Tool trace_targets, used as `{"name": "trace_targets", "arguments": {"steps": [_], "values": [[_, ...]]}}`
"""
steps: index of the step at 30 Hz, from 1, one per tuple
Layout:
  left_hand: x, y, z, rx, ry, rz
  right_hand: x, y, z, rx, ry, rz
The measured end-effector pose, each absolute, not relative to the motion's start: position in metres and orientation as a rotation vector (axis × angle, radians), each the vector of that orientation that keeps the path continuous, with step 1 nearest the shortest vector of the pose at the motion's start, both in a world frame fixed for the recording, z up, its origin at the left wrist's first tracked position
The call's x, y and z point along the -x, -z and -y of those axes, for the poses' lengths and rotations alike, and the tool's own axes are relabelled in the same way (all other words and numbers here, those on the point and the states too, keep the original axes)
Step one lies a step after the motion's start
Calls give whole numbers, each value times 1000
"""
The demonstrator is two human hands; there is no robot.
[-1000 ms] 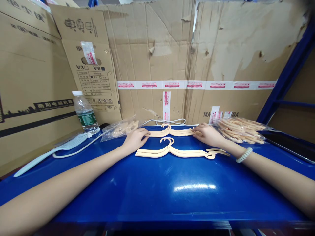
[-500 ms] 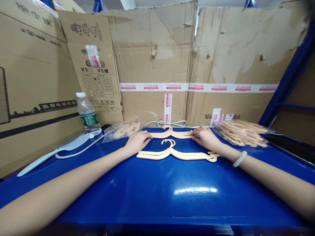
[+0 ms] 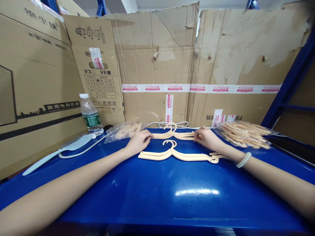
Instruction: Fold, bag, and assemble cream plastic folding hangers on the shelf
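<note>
Two sets of cream-coloured clothes hangers lie on the blue table, one behind the other. The far hangers [image 3: 183, 134] have their hooks upward and slightly fanned apart. My left hand [image 3: 139, 141] grips their left end with fingers curled. At their right end my right hand [image 3: 206, 139] pinches the tips, where the arms stand a little apart. Closer to me lie the near hangers [image 3: 157, 155], their hooks pointing away from me. Another hanger piece pokes out at their right end, under my right forearm, partly hidden.
A plastic bag of hanger parts [image 3: 124, 130] lies at left and a fuller bag [image 3: 243, 133] at right. Further left are a water bottle [image 3: 91, 114] and a light blue hairbrush [image 3: 73, 144]. A white cable [image 3: 83, 151] runs nearby. Cardboard boxes [image 3: 157, 65] wall the back; a dark flat object [image 3: 292, 149] sits far right.
The far hangers' hooks and right arms have spread apart slightly. My right hand has shifted a little at their right end; my left hand stays at the left end. The view has moved slightly.
</note>
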State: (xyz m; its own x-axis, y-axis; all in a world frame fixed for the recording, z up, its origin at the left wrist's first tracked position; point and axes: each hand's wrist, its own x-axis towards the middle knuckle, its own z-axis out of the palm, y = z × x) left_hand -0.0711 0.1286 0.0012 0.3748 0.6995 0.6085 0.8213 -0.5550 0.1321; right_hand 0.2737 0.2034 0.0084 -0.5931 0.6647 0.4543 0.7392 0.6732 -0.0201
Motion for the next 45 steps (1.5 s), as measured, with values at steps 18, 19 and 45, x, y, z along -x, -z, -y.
{"name": "trace_targets", "arguments": {"steps": [18,19,45], "values": [[40,-17,-102,2530,1112,1271,-276,-46,-164,942,-219,2245],[39,-15,-102,2517,1131,1297,-279,-46,-167,943,-271,2233],[31,-6,-93,2508,1290,1288,-299,-44,-180,967,-493,1668]]}}
